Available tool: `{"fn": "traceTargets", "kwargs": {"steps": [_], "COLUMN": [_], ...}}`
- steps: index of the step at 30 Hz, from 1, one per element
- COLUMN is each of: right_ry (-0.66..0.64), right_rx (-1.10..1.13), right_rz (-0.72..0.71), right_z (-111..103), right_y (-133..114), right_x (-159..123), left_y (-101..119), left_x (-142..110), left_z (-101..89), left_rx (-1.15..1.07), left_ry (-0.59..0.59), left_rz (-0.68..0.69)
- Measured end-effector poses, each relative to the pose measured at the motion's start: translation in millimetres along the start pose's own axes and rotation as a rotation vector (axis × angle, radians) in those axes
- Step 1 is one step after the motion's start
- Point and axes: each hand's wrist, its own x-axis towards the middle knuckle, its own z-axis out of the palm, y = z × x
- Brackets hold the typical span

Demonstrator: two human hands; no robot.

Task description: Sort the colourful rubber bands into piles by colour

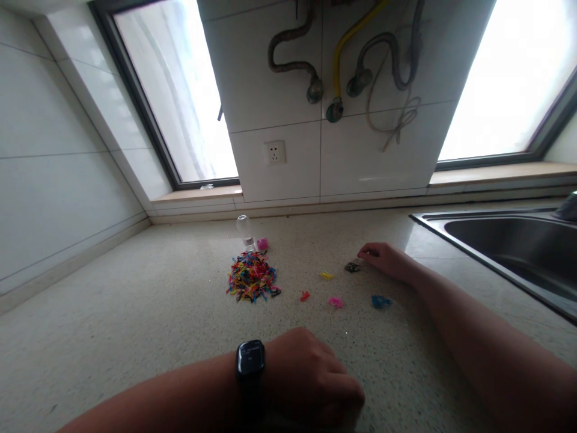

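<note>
My right hand (383,258) reaches in from the right, its fingertips pinched together just beside a small heap of black rubber bands (352,267). Whatever it holds, if anything, is too small to make out. Closed in a fist, my left hand (315,379) rests low in front, a black watch (250,359) on its wrist; the inside of the fist is hidden. Small separate heaps lie between and around: yellow bands (326,275), red bands (305,296), pink bands (336,302) and blue bands (381,301). A large mixed pile of colourful rubber bands (252,278) is farther left.
Behind the mixed pile are a clear bottle (244,231) and a pink object (262,244). A metal sink (509,240) is set into the speckled counter (135,313) at right. The tiled wall carries a socket (274,153) and pipes above the counter.
</note>
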Motion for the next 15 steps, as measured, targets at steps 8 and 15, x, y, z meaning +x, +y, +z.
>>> {"fn": "traceTargets", "kwargs": {"steps": [8, 15], "right_ry": [-0.023, -0.025], "right_rx": [-0.026, -0.013], "right_rz": [0.008, 0.010], "right_z": [-0.5, 0.2], "right_y": [0.8, 2.4], "right_x": [0.3, 0.9], "left_y": [0.0, -1.2], "left_x": [0.3, -0.8], "left_z": [1.0, 1.8], "left_rx": [-0.005, -0.017], "left_ry": [0.047, 0.013], "left_rz": [0.012, 0.010]}}
